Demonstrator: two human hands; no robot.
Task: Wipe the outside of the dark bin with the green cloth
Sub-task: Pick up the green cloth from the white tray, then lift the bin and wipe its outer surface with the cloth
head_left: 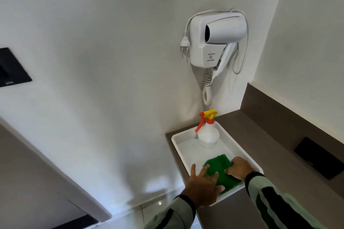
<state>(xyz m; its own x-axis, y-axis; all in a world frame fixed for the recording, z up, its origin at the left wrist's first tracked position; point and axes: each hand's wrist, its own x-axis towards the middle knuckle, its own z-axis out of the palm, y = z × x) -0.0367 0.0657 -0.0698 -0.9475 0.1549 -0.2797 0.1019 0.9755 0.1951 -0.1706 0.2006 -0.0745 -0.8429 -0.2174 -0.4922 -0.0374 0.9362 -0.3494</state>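
Observation:
The green cloth lies folded in the near end of a white tray on a brown counter. My left hand rests on the cloth's left side with fingers spread. My right hand touches its right edge, fingers curled down onto it. Neither hand has lifted the cloth. The dark bin is not in view.
A white spray bottle with a red and yellow trigger stands at the tray's far end. A wall-mounted hair dryer hangs above it. A black plate sits on the counter at right. White wall to the left, tiled floor below.

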